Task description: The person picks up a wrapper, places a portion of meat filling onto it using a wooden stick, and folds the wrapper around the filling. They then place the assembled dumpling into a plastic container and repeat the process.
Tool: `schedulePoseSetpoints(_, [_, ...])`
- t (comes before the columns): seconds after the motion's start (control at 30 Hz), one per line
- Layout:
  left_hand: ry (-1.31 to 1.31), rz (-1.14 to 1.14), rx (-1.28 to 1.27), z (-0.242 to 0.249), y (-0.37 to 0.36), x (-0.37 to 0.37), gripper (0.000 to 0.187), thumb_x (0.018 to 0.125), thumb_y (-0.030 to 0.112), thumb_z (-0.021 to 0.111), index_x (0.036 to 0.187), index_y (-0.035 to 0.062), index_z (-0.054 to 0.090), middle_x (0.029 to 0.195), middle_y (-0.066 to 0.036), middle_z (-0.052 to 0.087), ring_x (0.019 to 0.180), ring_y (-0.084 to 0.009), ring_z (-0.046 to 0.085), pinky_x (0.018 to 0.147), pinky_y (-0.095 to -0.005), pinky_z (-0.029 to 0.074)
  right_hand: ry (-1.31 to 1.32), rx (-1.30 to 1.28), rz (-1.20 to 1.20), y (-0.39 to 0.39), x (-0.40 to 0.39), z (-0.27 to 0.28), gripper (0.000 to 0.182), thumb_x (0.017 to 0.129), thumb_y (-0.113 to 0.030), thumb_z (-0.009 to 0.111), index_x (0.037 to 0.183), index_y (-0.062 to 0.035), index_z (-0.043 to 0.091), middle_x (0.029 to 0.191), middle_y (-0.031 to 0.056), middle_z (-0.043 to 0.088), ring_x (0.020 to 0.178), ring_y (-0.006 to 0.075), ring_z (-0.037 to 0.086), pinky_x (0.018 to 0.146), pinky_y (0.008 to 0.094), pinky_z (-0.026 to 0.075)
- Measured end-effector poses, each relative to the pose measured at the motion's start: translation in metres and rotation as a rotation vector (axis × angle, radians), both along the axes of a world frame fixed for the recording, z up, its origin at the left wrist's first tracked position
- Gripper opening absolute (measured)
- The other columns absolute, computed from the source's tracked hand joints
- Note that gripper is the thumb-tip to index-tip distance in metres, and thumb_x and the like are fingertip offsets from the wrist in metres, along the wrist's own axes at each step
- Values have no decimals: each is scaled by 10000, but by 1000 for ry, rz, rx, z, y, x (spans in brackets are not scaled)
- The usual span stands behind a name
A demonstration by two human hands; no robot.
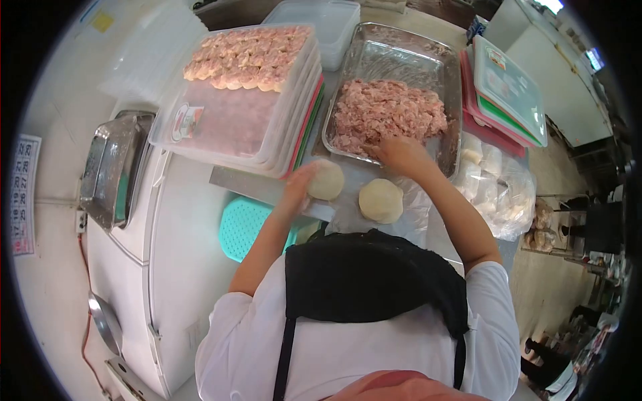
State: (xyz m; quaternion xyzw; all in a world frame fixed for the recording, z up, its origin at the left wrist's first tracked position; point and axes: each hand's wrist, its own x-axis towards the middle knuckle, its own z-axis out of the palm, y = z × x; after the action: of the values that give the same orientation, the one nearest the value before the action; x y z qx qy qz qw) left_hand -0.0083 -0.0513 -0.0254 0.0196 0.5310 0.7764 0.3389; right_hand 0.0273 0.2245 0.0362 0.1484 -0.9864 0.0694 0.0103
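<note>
A pale round dough wrapper rests in my left hand, whose fingers are closed around its left edge. My right hand reaches over the near rim of a metal tray. Its curled fingers are in the near edge of the pink minced meat, and the fingertips are partly hidden. Between my forearms, close to my apron, more round dough wrappers lie in what looks like a stack on clear plastic.
Stacked lidded containers stand at left, with rows of meat-filled dumplings on top. Coloured lids are piled at right, above plastic-bagged pale pieces. A turquoise perforated basket sits below my left forearm. Metal trays lean farther left.
</note>
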Motion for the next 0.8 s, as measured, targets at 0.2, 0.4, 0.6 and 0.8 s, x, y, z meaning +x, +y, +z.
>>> schedulePoseSetpoints(0.2, [69, 211, 101, 3, 35, -22, 357, 950, 196, 518, 1238, -15, 509, 1187, -119, 588, 1124, -212, 556, 978, -344, 432, -194, -642, -362, 39, 27, -20, 306, 925, -292, 567, 927, -3, 667, 731, 168, 641, 664, 295, 613, 635, 393, 460])
schedulePoseSetpoints(0.4, [-224, 125, 583, 73, 123, -48, 510, 982, 326, 419, 1360, -13, 367, 1373, -177, 436, 1267, -298, 437, 1084, -435, 322, 419, -727, -273, 15, 41, 7, 241, 909, -214, 585, 987, 2, 656, 865, 146, 644, 728, 281, 636, 662, 385, 485])
schedulePoseSetpoints(0.6, [-362, 149, 660, 73, 151, -57, 721, 947, 570, 321, 1424, 29, 309, 1452, -159, 353, 1341, -357, 317, 1126, -512, 205, 45, -100, -389, 29, 72, 72, 281, 899, -162, 556, 1149, -38, 590, 869, 153, 620, 777, 352, 613, 674, 432, 502])
schedulePoseSetpoints(0.8, [-337, 247, 498, 107, 165, -35, 756, 909, 617, 385, 1376, 23, 394, 1412, -168, 399, 1318, -364, 339, 1108, -562, 201, 137, -128, -280, 54, 76, 47, 259, 880, -126, 547, 1114, -19, 578, 856, 145, 596, 755, 325, 619, 614, 414, 500])
